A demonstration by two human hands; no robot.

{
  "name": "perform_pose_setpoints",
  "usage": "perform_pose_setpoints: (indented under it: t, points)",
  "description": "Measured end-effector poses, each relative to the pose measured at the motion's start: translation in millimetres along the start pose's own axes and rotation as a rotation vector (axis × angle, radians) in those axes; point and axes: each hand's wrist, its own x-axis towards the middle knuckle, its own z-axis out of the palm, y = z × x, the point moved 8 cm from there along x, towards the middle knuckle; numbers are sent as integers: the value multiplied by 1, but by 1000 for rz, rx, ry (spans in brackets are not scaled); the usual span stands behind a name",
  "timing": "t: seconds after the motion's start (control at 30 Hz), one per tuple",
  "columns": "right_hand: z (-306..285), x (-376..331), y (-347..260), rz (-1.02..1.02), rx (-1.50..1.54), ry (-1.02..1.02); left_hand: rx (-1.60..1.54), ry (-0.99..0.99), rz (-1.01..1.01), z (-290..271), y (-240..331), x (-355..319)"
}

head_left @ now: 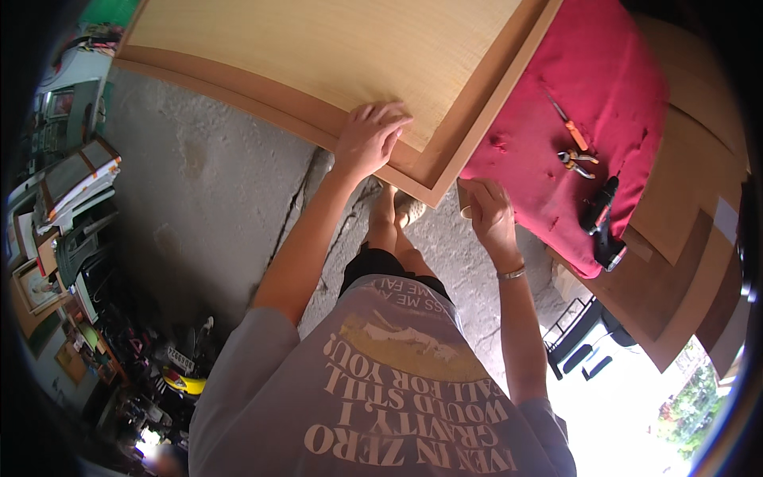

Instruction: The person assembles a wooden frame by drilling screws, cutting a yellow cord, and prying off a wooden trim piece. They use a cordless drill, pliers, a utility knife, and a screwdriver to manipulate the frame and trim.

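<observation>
A large light wooden panel with a darker wooden frame (334, 56) lies across the top of the view. My left hand (367, 139) rests flat on the frame near its lower corner, fingers spread over the border. Just right of that corner, my right hand (486, 211) is closed on a small light brown block (463, 200) held against the frame's edge. A red cloth (588, 95) lies right beside it.
On the red cloth lie a screwdriver with an orange handle (569, 126), small pliers (577, 161) and a black power tool (601, 216). Brown boards (683, 238) are stacked at the right. Framed pictures and clutter (63, 230) line the left. Grey concrete floor (214, 207) lies below.
</observation>
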Motion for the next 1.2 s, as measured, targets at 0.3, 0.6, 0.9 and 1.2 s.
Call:
perform_pose_setpoints:
  t: [0.3, 0.6, 0.9, 1.2]
  points:
    - [70, 74, -26, -513, -154, -312, -117, 62, -128, -1, -25, -3]
    - [78, 81, -33, -591, -208, -409, -148, 107, -117, -9, -21, 2]
    - [74, 70, -27, -519, -160, -398, -64, -223, -36, -2, -10, 8]
    - [37, 27, -5, -169, -21, -217, 208, -520, -43, 12, 14, 22]
